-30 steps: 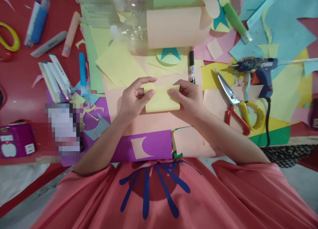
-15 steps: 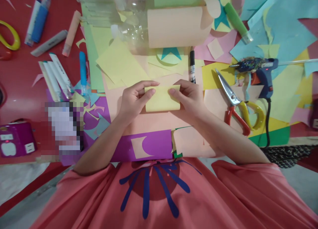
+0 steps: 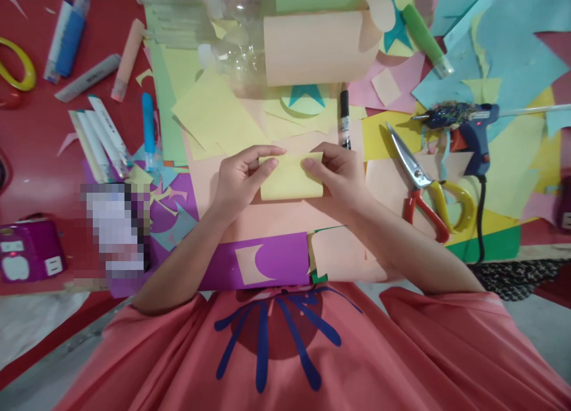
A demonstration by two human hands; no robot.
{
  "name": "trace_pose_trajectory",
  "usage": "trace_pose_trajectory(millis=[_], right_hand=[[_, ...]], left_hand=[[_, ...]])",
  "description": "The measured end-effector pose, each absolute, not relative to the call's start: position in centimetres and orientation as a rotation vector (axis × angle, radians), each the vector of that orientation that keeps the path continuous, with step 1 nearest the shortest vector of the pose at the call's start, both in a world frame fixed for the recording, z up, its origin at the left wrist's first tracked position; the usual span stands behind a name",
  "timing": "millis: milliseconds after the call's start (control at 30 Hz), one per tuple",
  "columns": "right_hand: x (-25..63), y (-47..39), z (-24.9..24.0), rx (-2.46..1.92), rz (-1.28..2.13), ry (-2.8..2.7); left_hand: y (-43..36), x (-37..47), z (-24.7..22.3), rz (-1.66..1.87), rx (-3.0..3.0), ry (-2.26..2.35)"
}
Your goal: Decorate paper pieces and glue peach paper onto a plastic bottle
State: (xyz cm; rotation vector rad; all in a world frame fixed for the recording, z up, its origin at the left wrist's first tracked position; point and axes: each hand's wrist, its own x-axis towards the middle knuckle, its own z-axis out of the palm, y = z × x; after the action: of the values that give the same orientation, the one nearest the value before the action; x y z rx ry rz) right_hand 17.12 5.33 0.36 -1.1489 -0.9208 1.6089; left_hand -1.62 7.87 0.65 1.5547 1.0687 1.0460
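Note:
A small yellow piece of paper (image 3: 291, 179) is held between my two hands, its lower edge curving over. My left hand (image 3: 243, 176) pinches its upper left part, thumb on the near face and fingers behind. At the upper right part, my right hand (image 3: 341, 173) grips it the same way. Beneath lies a peach sheet of paper (image 3: 276, 217). Just beyond my right hand is a black marker (image 3: 345, 116). A yellow paper circle with a teal star (image 3: 306, 96) lies farther back.
On the right are scissors (image 3: 419, 182) and a glue gun (image 3: 473, 122) with a cord. A peach-wrapped cylinder (image 3: 316, 48) and clear plastic bottles (image 3: 241, 54) stand at the back. Several markers (image 3: 102, 134) and a purple power socket (image 3: 31, 250) are on the left.

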Motion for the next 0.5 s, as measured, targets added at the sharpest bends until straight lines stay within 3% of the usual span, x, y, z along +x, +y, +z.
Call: trace_pose_trajectory(millis=[500], right_hand=[[17.03,5.33,0.56,-1.153,1.619,-0.905]], left_hand=[[7.95,-1.76,0.35,0.996,1.539,1.072]])
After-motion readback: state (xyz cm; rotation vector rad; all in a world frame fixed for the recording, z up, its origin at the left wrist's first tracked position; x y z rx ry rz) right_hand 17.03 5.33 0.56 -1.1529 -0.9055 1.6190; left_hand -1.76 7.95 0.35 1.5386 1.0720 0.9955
